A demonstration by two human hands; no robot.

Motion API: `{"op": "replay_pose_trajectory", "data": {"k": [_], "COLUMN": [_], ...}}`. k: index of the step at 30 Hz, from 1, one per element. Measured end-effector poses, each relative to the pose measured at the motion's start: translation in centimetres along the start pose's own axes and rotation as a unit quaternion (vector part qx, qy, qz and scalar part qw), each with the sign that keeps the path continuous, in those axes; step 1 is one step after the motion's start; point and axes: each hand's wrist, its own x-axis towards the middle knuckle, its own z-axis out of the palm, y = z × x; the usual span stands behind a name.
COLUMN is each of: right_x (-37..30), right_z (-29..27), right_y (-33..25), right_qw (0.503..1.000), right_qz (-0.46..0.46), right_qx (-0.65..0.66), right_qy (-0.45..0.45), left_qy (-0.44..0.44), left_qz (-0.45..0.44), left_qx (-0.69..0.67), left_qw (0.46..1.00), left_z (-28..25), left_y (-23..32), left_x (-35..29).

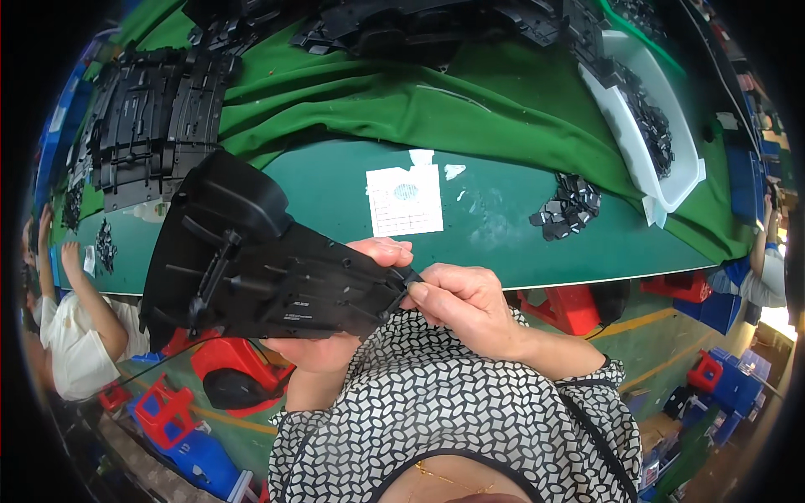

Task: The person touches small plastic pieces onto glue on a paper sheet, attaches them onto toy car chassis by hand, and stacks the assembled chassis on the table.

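Note:
A large black moulded plastic panel [277, 277] is held tilted above the near edge of the table, its wide, boxy end to the left and its narrow end to the right. My left hand [323, 350] is wrapped around it from underneath; the panel covers most of the palm, and fingertips show past its far edge. At the narrow end, my right hand [470, 306] pinches a small black plastic piece [407, 277] between thumb and fingers, against the panel's edge. Whether that piece is seated on the panel I cannot tell.
A printed paper sheet [406, 201] lies on the green table [327, 180]. To its right is a pile of small black pieces [568, 206]. A white bin [683, 159] holds more. Stacked black panels [155, 117] stand far left on green cloth [369, 101]. Another person [84, 335] sits at left.

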Motion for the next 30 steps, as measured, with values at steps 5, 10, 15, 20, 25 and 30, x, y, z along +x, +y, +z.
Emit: {"op": "replay_pose_trajectory", "data": {"k": [5, 10, 15, 20, 25, 30], "right_x": [0.0, -1.7, -5.0, -6.9, -10.2, -12.2], "right_z": [-0.2, -2.2, 0.6, 2.5, 4.4, 3.1], "right_y": [-0.1, -2.3, -10.6, -12.2, -11.4, -11.7], "right_qw": [1.0, 0.947, 0.845, 0.87, 0.841, 0.818], "right_qz": [0.006, -0.285, -0.488, -0.428, -0.479, -0.511], "right_qx": [0.002, 0.132, 0.212, 0.242, 0.25, 0.265], "right_qy": [-0.006, -0.07, -0.047, 0.035, 0.039, 0.01], "left_qy": [0.033, 0.111, 0.153, 0.145, 0.15, 0.168], "left_qz": [0.014, 0.038, 0.044, 0.044, 0.025, 0.035], "left_qx": [-0.049, -0.166, -0.146, -0.14, -0.134, -0.127], "left_qw": [0.998, 0.979, 0.976, 0.979, 0.979, 0.977], "left_z": [0.5, -0.3, -3.8, -5.0, -3.9, -4.6], "left_y": [-0.3, 0.9, 2.6, 2.4, 1.2, 1.7], "left_x": [0.3, 1.4, 0.4, 0.2, 1.7, 0.5]}}
